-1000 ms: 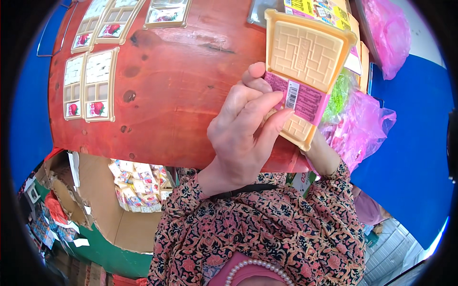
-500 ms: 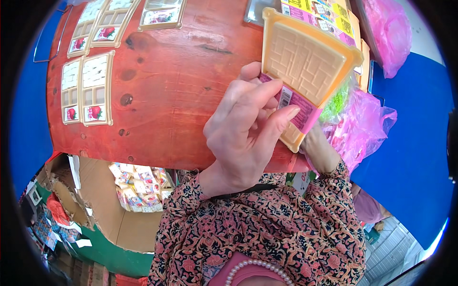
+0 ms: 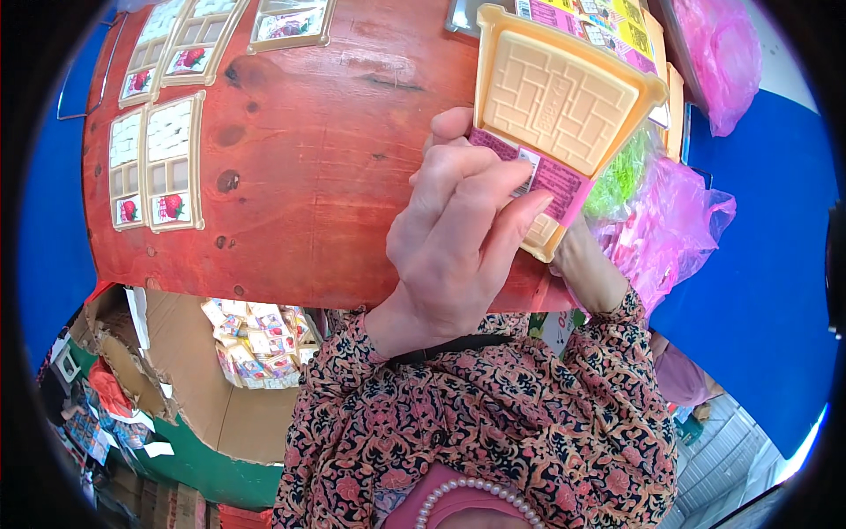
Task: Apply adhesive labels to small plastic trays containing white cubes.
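Observation:
A cream plastic tray [image 3: 564,101] with a brick pattern is held up above the table's near edge, its underside toward me. Around its lower part runs a pink label band [image 3: 564,183] with a barcode. My left hand [image 3: 454,212] has its thumb and bent forefinger closed at the band, partly covering the barcode. Behind the tray, my right hand [image 3: 592,266] supports it from the right; only the wrist and part of the hand show, and most of its fingers are hidden. A fingertip shows at the tray's left edge; whose hand it belongs to is unclear.
Several filled trays [image 3: 174,167] with strawberry pictures lie left on the red wooden table [image 3: 300,176]. A cardboard box [image 3: 251,428] of small packets [image 3: 260,344] stands below. Pink plastic bags [image 3: 670,220], green shreds [image 3: 621,181] and yellow-pink printed packaging [image 3: 617,31] are at right.
The tray has shifted slightly up and left, and its underside faces me more squarely. My left thumb and forefinger stay at the label band and now cover more of the barcode.

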### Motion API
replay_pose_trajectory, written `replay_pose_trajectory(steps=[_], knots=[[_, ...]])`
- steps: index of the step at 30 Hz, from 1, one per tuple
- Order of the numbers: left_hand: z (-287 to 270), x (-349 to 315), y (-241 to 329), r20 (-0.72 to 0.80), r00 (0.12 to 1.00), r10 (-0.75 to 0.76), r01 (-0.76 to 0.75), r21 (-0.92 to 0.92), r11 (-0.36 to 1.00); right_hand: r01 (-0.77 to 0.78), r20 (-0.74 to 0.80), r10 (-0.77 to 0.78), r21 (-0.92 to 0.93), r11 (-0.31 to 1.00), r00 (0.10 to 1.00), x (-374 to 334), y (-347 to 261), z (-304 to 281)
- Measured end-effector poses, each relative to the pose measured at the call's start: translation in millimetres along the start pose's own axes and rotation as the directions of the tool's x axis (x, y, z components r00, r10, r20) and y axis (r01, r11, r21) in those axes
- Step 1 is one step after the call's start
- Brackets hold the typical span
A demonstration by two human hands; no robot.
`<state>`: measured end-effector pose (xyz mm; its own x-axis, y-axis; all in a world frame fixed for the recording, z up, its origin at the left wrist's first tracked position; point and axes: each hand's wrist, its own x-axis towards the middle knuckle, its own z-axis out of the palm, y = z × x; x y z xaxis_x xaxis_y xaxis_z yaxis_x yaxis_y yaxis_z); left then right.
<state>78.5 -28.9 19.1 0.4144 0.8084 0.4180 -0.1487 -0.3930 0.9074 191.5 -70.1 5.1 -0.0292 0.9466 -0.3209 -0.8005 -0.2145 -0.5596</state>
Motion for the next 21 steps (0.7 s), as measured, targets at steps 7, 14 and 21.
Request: replay_pose_trajectory(steps=[7,14,21], knots=[[-7,-10,5,0.002,0.999,-0.043,0.043,0.078,0.996,-0.068,0.072,0.038,0.474,0.878,0.997,11,12,-4],[-11,-15,-6,0.010,0.996,-0.088,0.088,0.001,0.996,0.123,0.303,-0.174,0.180,0.976,0.937,21,9,-15],[-8,-14,-2,0.034,0.977,-0.211,0.214,-0.175,0.961,0.030,0.204,-0.090,0.279,0.960,0.975,11,8,-7]])
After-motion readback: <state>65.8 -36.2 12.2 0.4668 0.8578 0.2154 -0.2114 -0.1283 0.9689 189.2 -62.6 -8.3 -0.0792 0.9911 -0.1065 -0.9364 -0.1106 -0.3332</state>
